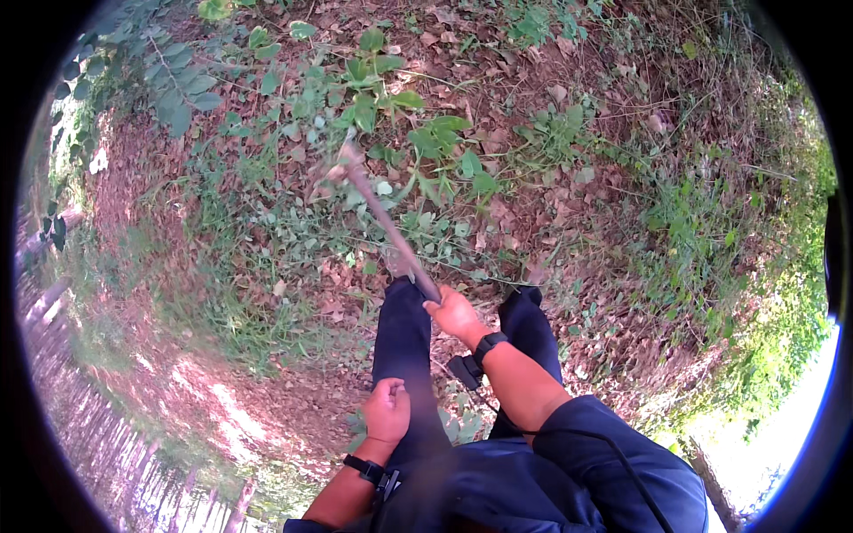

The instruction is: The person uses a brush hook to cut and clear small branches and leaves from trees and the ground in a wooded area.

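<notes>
My right hand (pixel 455 313) is closed round the near end of a brown wooden handle (pixel 388 222) in front of my knees. The handle slants away to the left. Its far end is smeared by motion over low green plants (pixel 435 142), so I cannot tell what kind of tool it is. My left hand (pixel 387 410) hangs by my left thigh, fingers curled into a fist with nothing showing in them. Dark bands circle both wrists, and a small black device (pixel 466 371) sits beside the right one.
Dry brown leaves (pixel 484 98) cover the ground, with weeds and grass (pixel 253 315) between them. Leafy branches (pixel 178 84) reach in at the upper left. Thin tree trunks (pixel 133 471) stand at the lower left. Denser green growth (pixel 764 329) lines the right side. A black cable (pixel 622 457) runs along my right sleeve.
</notes>
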{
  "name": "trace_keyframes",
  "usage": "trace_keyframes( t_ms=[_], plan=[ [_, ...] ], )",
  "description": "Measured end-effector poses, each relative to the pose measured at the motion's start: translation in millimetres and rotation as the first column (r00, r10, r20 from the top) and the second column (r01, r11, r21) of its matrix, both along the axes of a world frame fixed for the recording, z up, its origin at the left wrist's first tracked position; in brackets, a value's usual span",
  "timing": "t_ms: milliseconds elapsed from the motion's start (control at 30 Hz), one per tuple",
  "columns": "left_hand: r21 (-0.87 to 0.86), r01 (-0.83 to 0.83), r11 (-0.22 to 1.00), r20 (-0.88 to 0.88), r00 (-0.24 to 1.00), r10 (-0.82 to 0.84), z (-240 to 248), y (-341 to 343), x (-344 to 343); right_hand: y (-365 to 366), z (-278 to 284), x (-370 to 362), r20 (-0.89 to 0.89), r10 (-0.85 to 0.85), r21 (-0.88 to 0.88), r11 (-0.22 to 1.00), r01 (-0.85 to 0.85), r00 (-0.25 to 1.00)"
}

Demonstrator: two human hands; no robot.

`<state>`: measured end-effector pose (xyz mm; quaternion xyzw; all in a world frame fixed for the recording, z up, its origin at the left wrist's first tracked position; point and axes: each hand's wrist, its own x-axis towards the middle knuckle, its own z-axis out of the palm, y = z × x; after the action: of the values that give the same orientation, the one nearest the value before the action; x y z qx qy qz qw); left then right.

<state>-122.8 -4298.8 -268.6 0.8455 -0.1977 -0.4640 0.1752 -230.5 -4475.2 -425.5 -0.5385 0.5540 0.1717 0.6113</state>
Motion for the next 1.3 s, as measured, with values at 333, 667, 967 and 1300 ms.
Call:
trace_keyframes(
  t_ms=[333, 667, 967, 1300],
  plan=[
    [-0.032, -0.068, 0.997, -0.073, 0.995, 0.066, 4.6, 0.7, 24.3, -258.7, -63.5, -119.5, -0.103, -0.697, -0.458, 0.666, 0.588, 0.709],
    [-0.089, -0.039, 0.995, -0.038, 0.999, 0.035, -1.3, 3.7, 35.2, -264.8, -62.5, -18.8, 0.044, -0.748, -0.223, 0.639, 0.737, 0.662],
    [0.007, -0.070, 0.998, -0.092, 0.993, 0.071, 0.3, -4.3, 39.3, -157.6, -74.8, 5.1, -0.096, -0.687, -0.141, 0.726, 0.673, 0.721],
    [0.002, -0.054, 0.999, -0.069, 0.996, 0.054, 4.9, -19.5, 37.6, -9.8, -51.1, 14.4, -0.243, -0.186, -0.178, 0.973, 0.145, 0.952]
  ],
)
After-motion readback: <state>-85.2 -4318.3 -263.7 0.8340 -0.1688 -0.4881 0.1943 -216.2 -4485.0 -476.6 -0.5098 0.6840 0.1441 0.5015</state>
